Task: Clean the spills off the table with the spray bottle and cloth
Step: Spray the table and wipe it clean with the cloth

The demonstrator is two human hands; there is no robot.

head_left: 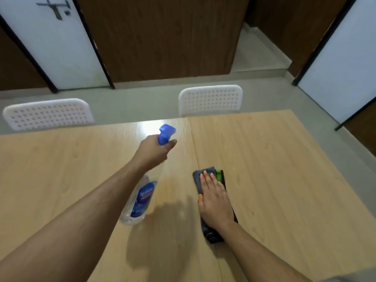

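Bare forearms (pixel 81 216), no sleeves

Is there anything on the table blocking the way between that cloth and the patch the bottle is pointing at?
Nothing visible. The right hand presses the cloth flat; the table ahead, toward where the spray bottle aims, looks bare.

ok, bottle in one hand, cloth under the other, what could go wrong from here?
1. The left hand grips the spray bottle at the neck with its body hanging low over the table; it might bump the surface.
2. The nozzle points at the far edge, so spray may overshoot toward the chairs.
3. The right hand lies flat on the folded cloth; it may slide or unfold when pushed.
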